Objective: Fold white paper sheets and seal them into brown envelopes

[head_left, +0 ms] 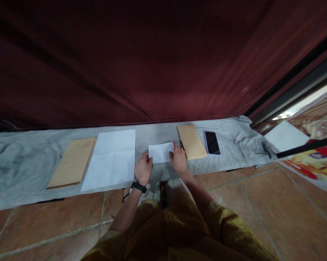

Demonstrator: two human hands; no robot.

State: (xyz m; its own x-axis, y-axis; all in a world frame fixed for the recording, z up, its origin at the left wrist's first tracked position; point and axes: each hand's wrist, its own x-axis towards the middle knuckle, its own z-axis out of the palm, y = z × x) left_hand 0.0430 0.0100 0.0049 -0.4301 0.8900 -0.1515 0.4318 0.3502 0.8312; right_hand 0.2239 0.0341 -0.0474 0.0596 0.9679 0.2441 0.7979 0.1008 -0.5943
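Observation:
A small white rectangle of folded paper [161, 153] lies on the grey cloth in front of me. My left hand [143, 169] is at its left end, fingers curled and thumb at the paper's edge. At the right end is my right hand [178, 158], index finger reaching to the upper corner and thumb on the lower edge, so it holds that end. A larger unfolded white sheet [111, 159] with crease lines lies left of my left hand. Just beyond my right hand is a brown envelope [192, 141].
Another brown envelope [72, 163] lies at the left on the grey cloth [22, 159]. A smartphone [212, 143] rests right of the right envelope. A dark red curtain [152, 72] hangs behind. At far right are a white sheet [286, 136] and a colourful printed box [313, 165].

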